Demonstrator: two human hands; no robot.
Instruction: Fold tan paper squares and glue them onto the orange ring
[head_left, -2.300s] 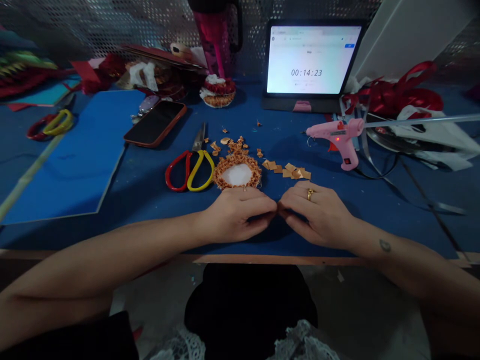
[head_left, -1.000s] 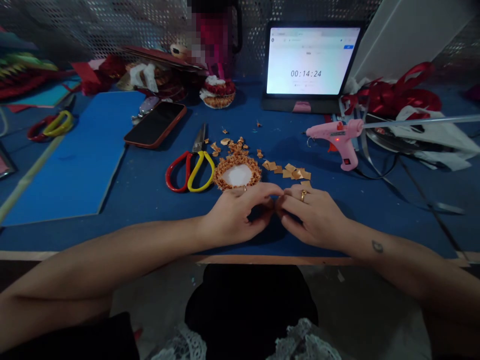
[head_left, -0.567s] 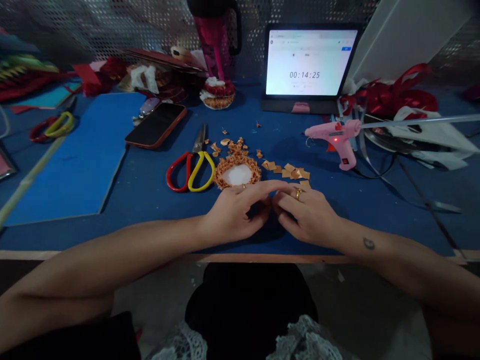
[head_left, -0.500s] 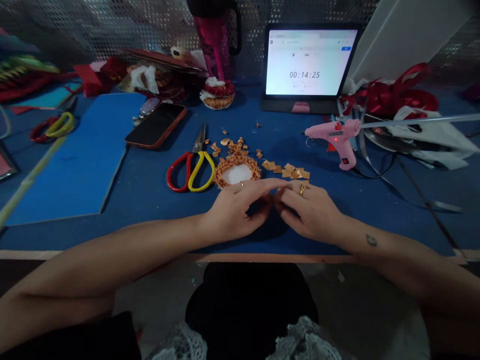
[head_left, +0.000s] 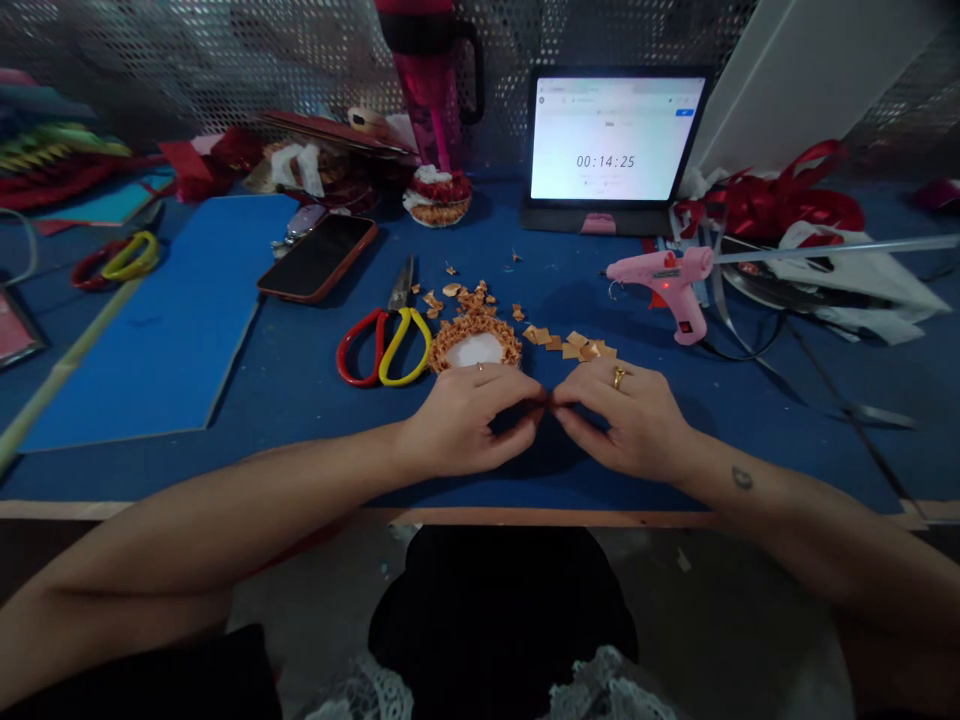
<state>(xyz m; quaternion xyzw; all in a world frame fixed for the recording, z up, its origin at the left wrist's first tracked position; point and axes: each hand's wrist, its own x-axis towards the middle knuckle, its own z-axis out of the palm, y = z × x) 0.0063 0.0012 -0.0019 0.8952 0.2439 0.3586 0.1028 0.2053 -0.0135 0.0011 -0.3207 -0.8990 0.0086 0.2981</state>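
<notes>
My left hand is closed in a pinch, its fingertips meeting those of my right hand, which is pinched too. Whatever lies between the fingertips is too small and hidden to make out. Just beyond my left hand is a ring of crinkled tan pieces around a white round centre. Small flat tan squares lie beyond my right hand. Curled tan bits are heaped behind the ring. Scissors with one red and one yellow handle rest to the left of it.
A pink glue gun with its red light on sits at the right. At the back stand a tablet showing a timer and a pink tumbler. A phone, a blue sheet and red ribbon lie around.
My fingers have shifted: the left index finger, earlier stretched over the right hand's fingers, is now bent down, and both hands' fingertips meet in pinches. The view has tilted slightly.
</notes>
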